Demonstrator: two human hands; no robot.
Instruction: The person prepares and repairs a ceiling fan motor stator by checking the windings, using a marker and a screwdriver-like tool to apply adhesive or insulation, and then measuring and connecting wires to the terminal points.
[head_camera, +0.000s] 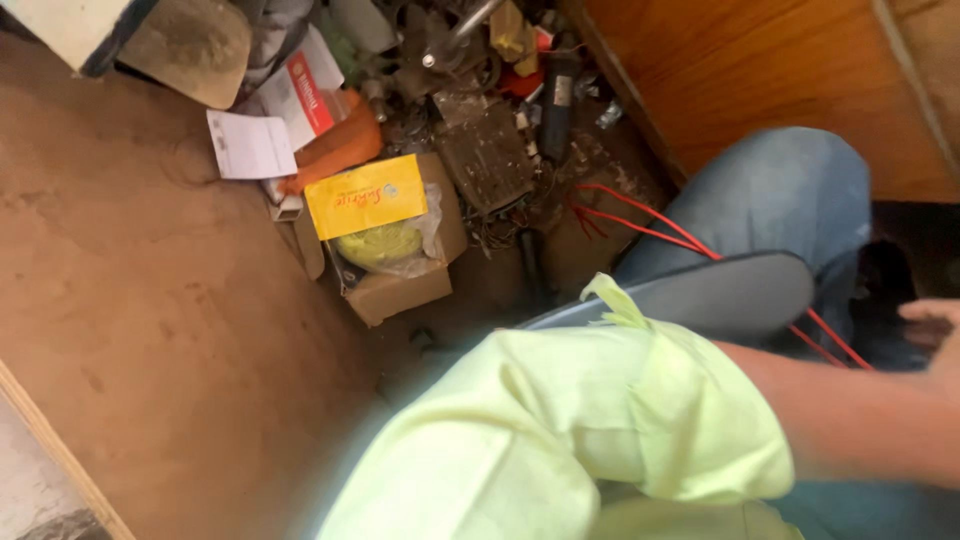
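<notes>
Arm: a pale-green rolled sleeve (600, 420) fills the lower frame, with the bare forearm stretched out to the right.
Right hand (935, 335): it is cut by the right edge and blurred, so I cannot tell whether it is clenched or released. It is over a dark gap beside the knee (780, 190).
Wire (650, 225): red and thin. It runs from the clutter across the knee and under a grey sole (730, 295), ending just below the hand.
Reach: it would probably go best slow, with the sleeve kept off the wire, because the hand's end is hard to see.
Floor (150, 300): brown and dusty, on the left.
Box (400, 290): brown cardboard, open, at the centre.
Yellow label (365, 195): a rectangular card with red script, lying on the box above a clear bag (385, 245) that holds something yellow-green.
White slip (250, 145): printed paper, up and to the left of the label.
Red-white pack (305, 90): tilted, above the slip.
</notes>
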